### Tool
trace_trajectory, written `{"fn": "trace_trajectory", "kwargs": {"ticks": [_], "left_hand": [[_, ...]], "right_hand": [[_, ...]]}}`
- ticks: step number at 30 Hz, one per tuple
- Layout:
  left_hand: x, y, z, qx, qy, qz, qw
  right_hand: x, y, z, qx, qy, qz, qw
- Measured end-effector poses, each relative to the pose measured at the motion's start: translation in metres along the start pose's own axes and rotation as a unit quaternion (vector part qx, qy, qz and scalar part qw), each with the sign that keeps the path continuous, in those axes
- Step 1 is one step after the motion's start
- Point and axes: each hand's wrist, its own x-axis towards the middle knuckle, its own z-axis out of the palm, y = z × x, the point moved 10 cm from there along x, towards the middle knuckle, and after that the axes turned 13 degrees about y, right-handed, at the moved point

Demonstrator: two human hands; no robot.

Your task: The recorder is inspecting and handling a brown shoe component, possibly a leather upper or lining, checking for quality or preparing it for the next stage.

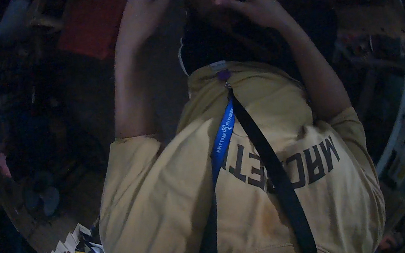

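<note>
A pale yellow short-sleeved cotton shirt (172, 206) with dark block lettering across its chest fills the lower middle of the view, worn by a person whose body takes up most of the frame. Both bare forearms rise from its sleeves toward the top edge. Two straps hang down the front of the shirt from a small purple clip near the collar: a wide black woven strap (281, 187) running toward the lower edge, and beside it a narrower blue printed lanyard (223, 141), the two meeting at the clip and spreading apart lower down.

Above the collar lies a dark mass of brown hair (208, 9), dim and hard to make out. The left hand (149, 4) sits at the top edge, fingers curled into the hair, closed on a part of it. The right hand (248, 2) is just beside it, fingers bent and pinching the hair at its upper end. The two hands are near each other, with the hair between them.

The surroundings are very dark; cluttered shelves curve along the right rim.
</note>
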Motion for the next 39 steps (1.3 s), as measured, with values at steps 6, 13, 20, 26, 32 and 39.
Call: {"fn": "trace_trajectory", "kwargs": {"ticks": [6, 13, 20, 26, 32, 39], "left_hand": [[-0.027, 0.007, 0.055, -0.034, -0.171, 0.025, 0.984], [-0.021, 0.006, 0.049, -0.047, -0.208, 0.045, 0.976], [-0.019, -0.009, 0.051, -0.274, -0.132, -0.152, 0.941], [-0.037, -0.112, 0.056, -0.110, 0.323, -0.049, 0.939], [0.003, -0.107, 0.085, -0.157, 0.241, -0.024, 0.958], [0.063, -0.110, 0.098, -0.268, 0.024, -0.066, 0.961]], "right_hand": [[-0.010, 0.025, 0.002, 0.141, 0.076, 0.083, 0.984], [-0.003, 0.001, -0.002, 0.109, 0.082, -0.003, 0.991], [-0.002, 0.037, 0.010, 0.178, 0.071, 0.101, 0.976], [-0.010, 0.054, 0.020, 0.267, 0.105, 0.152, 0.946], [-0.009, 0.058, 0.015, 0.305, 0.145, 0.249, 0.908], [0.016, 0.036, 0.001, 0.328, 0.194, 0.279, 0.882]]}}
